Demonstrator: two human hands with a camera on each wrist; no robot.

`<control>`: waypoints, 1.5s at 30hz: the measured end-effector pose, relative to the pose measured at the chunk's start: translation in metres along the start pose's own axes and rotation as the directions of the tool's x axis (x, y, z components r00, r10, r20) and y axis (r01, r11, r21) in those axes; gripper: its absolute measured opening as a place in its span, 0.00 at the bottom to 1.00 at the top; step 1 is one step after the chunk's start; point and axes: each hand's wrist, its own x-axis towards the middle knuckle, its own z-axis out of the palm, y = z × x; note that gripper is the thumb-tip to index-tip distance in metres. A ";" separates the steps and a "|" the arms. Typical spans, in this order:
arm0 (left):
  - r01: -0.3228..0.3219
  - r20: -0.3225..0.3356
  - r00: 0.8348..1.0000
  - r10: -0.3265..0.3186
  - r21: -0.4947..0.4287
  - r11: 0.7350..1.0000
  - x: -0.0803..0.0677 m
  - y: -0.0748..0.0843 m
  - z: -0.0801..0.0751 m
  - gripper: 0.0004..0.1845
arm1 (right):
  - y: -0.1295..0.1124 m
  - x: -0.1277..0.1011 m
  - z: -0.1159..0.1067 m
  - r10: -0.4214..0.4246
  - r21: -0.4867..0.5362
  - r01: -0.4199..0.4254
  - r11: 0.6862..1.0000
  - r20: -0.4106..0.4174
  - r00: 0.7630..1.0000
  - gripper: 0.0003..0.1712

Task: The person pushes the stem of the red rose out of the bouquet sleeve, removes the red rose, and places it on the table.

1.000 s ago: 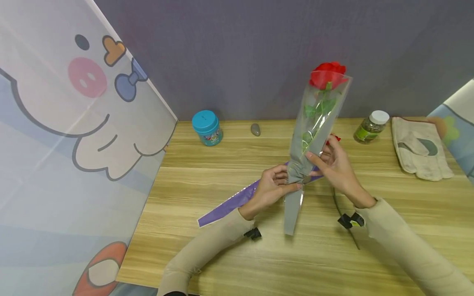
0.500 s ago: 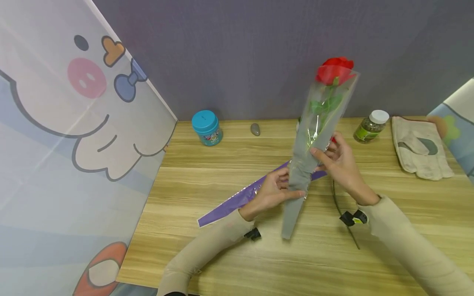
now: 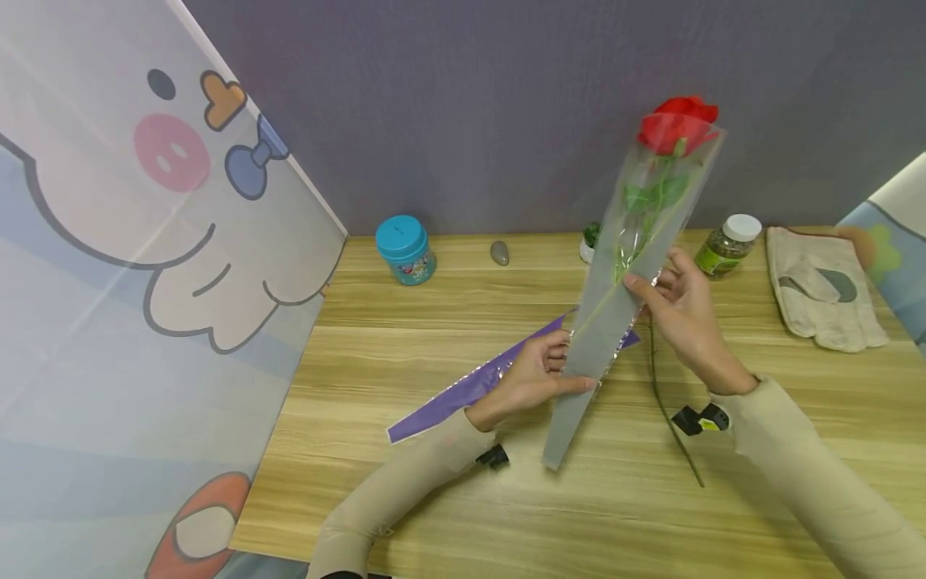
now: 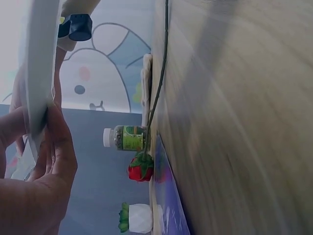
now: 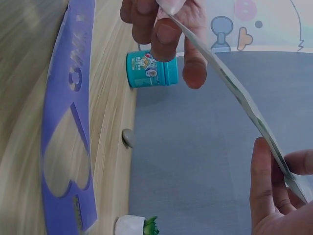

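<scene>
**One sleeved rose, two hands**

You pinch the one grey-and-clear plastic sleeve holding a red rose (image 3: 637,241) with both hands: your left hand (image 3: 538,374) low, your right hand (image 3: 676,310) higher. It tilts above the wooden table (image 3: 434,498). Beneath it lie one purple wrapper strip (image 3: 463,390) and one bare-stemmed rose (image 4: 142,166).

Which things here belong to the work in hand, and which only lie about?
In use: wrapped rose, left hand, right hand, purple sleeve.
Lying about: teal jar, pebble, green bottle, gloves, loose stem.
</scene>
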 end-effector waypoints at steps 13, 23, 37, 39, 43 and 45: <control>0.051 0.052 0.997 -0.054 0.045 0.998 0.003 -0.001 0.003 0.32 | 0.000 0.005 -0.001 -0.032 0.107 0.036 0.994 -0.042 0.999 0.26; -0.017 -0.037 0.999 0.018 0.022 1.000 0.008 0.011 -0.008 0.26 | -0.002 0.006 0.000 -0.041 0.079 0.041 0.996 0.003 0.999 0.28; -0.129 -0.043 0.991 0.128 -0.010 0.992 0.020 0.027 -0.013 0.29 | -0.006 0.005 0.004 -0.006 0.024 0.005 1.000 0.028 1.000 0.29; -0.132 -0.036 0.991 0.131 -0.004 0.991 0.020 0.027 -0.012 0.30 | -0.006 0.005 0.005 -0.007 0.020 0.007 1.000 0.030 1.000 0.29; -0.140 -0.024 0.990 0.140 0.004 0.990 0.022 0.026 -0.010 0.31 | -0.006 0.006 0.005 -0.010 0.012 0.010 1.000 0.025 1.000 0.28; -0.145 -0.026 0.989 0.145 0.003 0.989 0.022 0.025 -0.010 0.31 | -0.006 0.006 0.005 -0.011 0.008 0.011 1.000 0.025 1.000 0.28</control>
